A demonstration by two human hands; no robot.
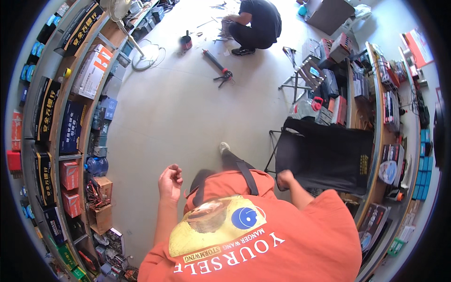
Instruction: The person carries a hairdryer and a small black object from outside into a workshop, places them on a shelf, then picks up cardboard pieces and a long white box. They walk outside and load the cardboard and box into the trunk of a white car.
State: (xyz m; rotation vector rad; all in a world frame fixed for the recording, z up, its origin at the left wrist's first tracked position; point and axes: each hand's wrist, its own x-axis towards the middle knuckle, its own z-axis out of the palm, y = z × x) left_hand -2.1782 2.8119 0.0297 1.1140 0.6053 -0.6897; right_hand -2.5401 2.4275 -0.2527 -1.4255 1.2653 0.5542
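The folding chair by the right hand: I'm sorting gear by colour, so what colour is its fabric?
Black, seen in the head view: the folding chair beside the right hand.

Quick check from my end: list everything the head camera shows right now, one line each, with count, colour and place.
folding chair: one, black, right of centre, beside the right hand
caulking gun: one, dark with red handle, on the floor, upper centre
small can: one, dark and red, on the floor left of the caulking gun
crouching person: one, in black, top centre
water jug: one, blue, low on the left shelving
boxes: many, red, black and white, on the left shelving
floor: light grey
left hand: one, loosely closed, holding nothing visible
right hand: one, closed, at the chair's edge; grip unclear
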